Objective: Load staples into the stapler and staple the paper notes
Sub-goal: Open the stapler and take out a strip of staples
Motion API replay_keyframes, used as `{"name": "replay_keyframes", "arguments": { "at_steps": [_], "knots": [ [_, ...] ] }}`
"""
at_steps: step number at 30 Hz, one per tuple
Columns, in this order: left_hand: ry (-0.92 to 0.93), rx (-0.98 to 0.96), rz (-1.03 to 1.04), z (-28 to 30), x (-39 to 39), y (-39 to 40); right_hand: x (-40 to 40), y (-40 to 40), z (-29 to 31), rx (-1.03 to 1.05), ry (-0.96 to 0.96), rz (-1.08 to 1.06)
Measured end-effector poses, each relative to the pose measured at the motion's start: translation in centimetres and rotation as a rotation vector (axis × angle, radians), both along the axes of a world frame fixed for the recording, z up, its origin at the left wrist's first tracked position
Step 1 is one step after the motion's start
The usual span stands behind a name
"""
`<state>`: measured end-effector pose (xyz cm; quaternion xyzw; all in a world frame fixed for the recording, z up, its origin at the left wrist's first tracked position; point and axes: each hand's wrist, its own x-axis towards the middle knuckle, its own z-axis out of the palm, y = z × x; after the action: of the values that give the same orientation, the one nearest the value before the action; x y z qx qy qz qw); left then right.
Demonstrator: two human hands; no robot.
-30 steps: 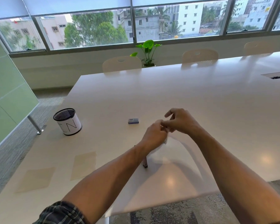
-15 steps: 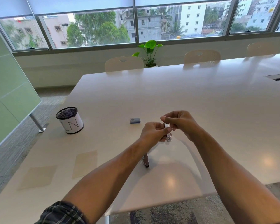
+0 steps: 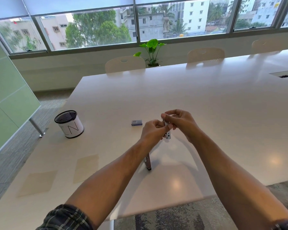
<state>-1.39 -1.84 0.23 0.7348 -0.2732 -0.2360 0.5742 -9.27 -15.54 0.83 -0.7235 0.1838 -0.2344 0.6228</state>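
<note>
Stapler [image 3: 167,133]: centre of the frame, held off the table [image 3: 206,103] by both hands. It is swung open; one metal arm stands up between the hands, the other hangs down behind the left forearm, its tip [image 3: 148,165] showing near the table surface. Whether that tip touches the table cannot be told.

Left hand [image 3: 152,131]: just left of the upright arm, fingers curled together around the stapler body.

Right hand [image 3: 179,121]: just right of it, thumb and fingertips pinched together at the top of the upright arm. Whether a strip of staples sits in the pinch is too small to tell.

Staple box [image 3: 136,122]: small, blue-grey, lying on the table just left of the hands, apart from them.

Paper notes [image 3: 86,166]: two pale squares flat on the table at lower left, the second [image 3: 37,183] further left; both untouched and well apart from the hands.

Mesh cup [image 3: 69,124]: black, with a white paper wrap, at centre left.

Step in hand, as judged: loading, with the stapler opened and the right hand working at the channel.

Next move calls for: staples seated straight in the channel, the arm closed until it latches, then a reach to the lower left for the notes, which need stacking with edges even before stapling.
</note>
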Motion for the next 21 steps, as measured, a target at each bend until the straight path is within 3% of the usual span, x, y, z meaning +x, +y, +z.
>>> {"name": "replay_keyframes", "arguments": {
  "at_steps": [10,21],
  "knots": [
    [0.03,-0.076,0.01,0.7,1.4,0.9,1.7,2.9,-0.1,-0.045,-0.061,-0.097],
    [0.177,-0.202,0.118,0.7,1.3,2.3,2.7,6.0,-0.4,0.193,-0.101,-0.05]
  ]
}}
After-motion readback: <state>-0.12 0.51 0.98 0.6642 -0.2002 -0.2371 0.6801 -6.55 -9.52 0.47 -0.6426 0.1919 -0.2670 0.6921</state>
